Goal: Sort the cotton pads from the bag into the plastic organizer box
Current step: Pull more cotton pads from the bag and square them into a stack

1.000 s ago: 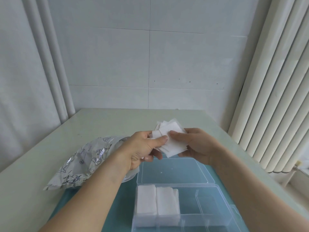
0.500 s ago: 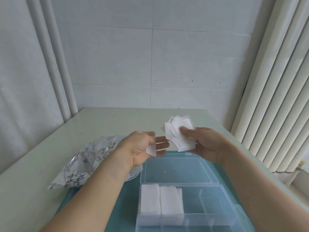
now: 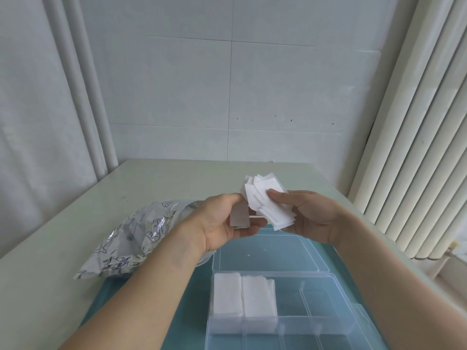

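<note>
Centre frame, both hands raised above the open box. Right hand [image 3: 313, 218] grips a fanned stack of pads [image 3: 267, 200], thumb pressed on top, fingers curled beneath; the stack's corners splay toward the upper left. Left hand [image 3: 225, 223] pinches a single pad [image 3: 240, 215] between thumb and curled fingers, just beside the stack's lower left edge (touching or not, cannot tell). Below, the clear organizer box [image 3: 336, 322] sits on a teal mat [image 3: 106, 304], its lid [image 3: 267, 251] laid open behind. Two neat piles of pads [image 3: 242, 296] fill its left compartment; the compartments to the right show bare floor. Crinkled silver bag [image 3: 131, 236] lies at centre left on the table [image 3: 50, 248], partly behind the left wrist. Blinds [image 3: 417, 147] line the right edge.
</note>
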A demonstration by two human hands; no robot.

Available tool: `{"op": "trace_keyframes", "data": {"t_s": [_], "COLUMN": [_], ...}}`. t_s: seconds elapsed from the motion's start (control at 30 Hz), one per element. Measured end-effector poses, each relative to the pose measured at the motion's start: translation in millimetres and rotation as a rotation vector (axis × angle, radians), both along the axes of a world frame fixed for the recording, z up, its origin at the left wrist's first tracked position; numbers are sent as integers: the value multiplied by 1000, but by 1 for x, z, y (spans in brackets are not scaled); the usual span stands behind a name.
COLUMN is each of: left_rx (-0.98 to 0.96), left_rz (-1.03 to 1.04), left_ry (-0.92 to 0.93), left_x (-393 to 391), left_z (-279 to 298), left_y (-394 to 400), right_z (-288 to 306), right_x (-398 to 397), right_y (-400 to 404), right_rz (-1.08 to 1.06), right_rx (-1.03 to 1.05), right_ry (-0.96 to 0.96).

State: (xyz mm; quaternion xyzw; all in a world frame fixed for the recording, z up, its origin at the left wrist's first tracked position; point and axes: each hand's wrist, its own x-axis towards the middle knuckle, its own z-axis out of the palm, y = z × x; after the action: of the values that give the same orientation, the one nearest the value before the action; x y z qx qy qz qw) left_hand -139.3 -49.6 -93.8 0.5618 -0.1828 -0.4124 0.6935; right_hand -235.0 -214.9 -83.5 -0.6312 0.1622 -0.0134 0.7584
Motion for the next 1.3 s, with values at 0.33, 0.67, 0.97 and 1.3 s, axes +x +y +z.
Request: {"op": "trace_keyframes", "data": {"t_s": [0.33, 0.67, 0.97, 1.3], "left_rx": [-141, -63, -27, 47], "left_rz": [37, 25, 75, 14], "left_ry": [67, 300, 254, -53], "left_x": [-2, -2, 2, -10], "left_z": [3, 5, -2, -3], "left_y": [-2, 5, 1, -5], "right_z": [-3, -6, -1, -7], "right_x": [7, 7, 4, 5], "right_y": [8, 2, -10, -6], "right_rz": [-41, -123, -140, 256], "right_rx": [128, -105, -132, 2], "right_ry": [-23, -88, -75, -137]}}
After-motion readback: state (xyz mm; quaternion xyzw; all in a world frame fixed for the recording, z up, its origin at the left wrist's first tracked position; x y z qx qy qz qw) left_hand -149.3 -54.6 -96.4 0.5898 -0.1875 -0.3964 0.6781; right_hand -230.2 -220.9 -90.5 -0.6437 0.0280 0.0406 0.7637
